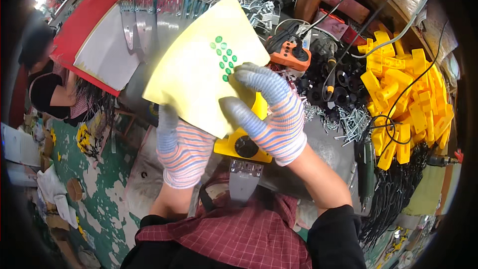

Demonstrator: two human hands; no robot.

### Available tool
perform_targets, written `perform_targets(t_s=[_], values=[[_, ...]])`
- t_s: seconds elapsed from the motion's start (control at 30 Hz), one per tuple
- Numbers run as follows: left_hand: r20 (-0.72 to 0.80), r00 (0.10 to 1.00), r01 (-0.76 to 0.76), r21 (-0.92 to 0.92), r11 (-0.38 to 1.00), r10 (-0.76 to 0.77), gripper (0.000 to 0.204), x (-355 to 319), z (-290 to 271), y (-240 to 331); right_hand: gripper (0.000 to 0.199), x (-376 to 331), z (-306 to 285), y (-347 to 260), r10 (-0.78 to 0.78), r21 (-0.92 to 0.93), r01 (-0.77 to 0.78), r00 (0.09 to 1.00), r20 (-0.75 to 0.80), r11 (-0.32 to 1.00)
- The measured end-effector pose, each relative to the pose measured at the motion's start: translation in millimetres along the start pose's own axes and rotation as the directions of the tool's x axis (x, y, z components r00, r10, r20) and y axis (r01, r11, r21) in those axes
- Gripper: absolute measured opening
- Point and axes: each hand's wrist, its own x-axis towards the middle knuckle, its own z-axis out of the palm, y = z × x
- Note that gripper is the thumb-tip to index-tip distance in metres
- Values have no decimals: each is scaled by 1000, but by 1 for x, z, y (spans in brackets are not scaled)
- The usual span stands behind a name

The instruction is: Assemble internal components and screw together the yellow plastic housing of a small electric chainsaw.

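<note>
A pale yellow sheet [199, 65] with several small green round stickers [226, 59] is tilted in front of me. My left hand [185, 152], in a striped knit glove with grey fingertips, grips its lower left edge; some fingers are hidden behind it. My right hand [274, 114], gloved alike, lies over the right part of the sheet. Its index fingertip is beside the stickers, with the thumb apart, lower down. Partly covered below the sheet is a yellow plastic piece [224, 147] with a round black knob [246, 146] and a grey metal blade [245, 179] toward me.
Yellow plastic parts [403, 99] are heaped at right, near loose screws [351, 122] and black round parts [343, 82]. An orange power strip [291, 56] with cables lies behind. Metal blades [157, 30] stand at back left. Another person [55, 89] is at far left.
</note>
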Motion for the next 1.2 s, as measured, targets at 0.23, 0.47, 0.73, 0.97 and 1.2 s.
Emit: perform_targets(t_s=[0.23,0.47,0.73,0.97,1.2], values=[[49,984,-161,635,755,169,60,-6,-8,-14,30,-11,13,-8,11,70,-11,1000,-5,997],[303,876,-440,822,363,375,35,-1,-31,-5,24,-11,6,-13,57,0,-57,996,71,998],[486,862,-495,868,37,144,29,8,-26,20,18,-4,-3,0,46,31,-53,978,202,998],[401,916,-396,907,140,-6,32,14,-32,19,14,-4,-8,9,94,-64,-81,971,221,995],[168,974,-202,947,249,152,39,62,-51,19,15,-18,-21,14,590,77,-602,796,137,794]])
